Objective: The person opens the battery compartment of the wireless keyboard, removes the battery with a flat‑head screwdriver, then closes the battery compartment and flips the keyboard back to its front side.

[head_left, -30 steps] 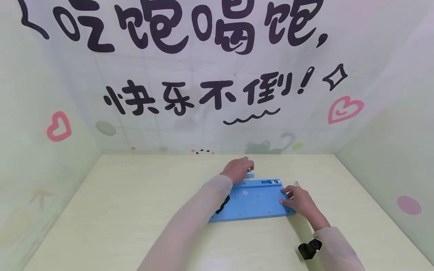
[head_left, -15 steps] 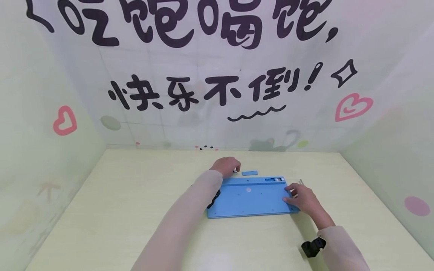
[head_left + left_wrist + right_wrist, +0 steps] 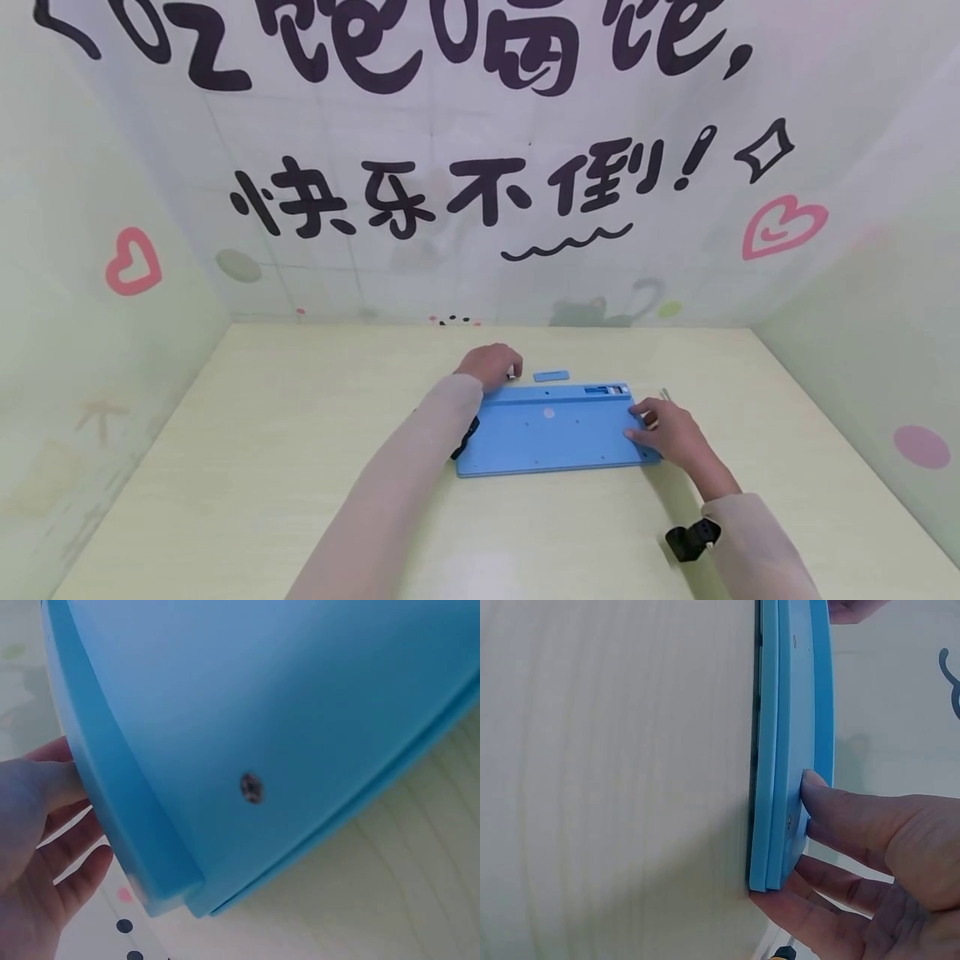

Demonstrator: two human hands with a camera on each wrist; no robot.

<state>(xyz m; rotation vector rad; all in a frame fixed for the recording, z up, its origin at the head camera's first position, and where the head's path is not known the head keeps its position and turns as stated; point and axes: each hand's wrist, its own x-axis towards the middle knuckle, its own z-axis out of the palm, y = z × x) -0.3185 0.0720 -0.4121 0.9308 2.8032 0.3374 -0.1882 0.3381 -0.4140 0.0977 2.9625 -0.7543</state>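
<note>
A light-blue keyboard (image 3: 558,437) lies face down on the table, its battery compartment (image 3: 606,390) open at the far right end. My right hand (image 3: 671,429) grips its right edge, thumb (image 3: 832,796) on the underside and fingers around the edge. My left hand (image 3: 491,365) is at the far left edge, its bent fingers pinching a small pale piece (image 3: 512,372) that looks like a battery, mostly hidden by the fingers. In the left wrist view the keyboard's raised back edge (image 3: 127,795) covers the left fingertips. The small blue battery cover (image 3: 551,376) lies just beyond the keyboard.
A thin pale rod (image 3: 664,394) shows behind my right hand; in the right wrist view a black-and-orange tip (image 3: 782,954) appears at the bottom. The pale table (image 3: 262,442) ends at a lettered back wall (image 3: 420,283), with side walls left and right.
My left hand has moved left along the keyboard's far edge with the small piece, uncovering the battery cover. The right hand keeps its hold. The head view has shifted slightly.
</note>
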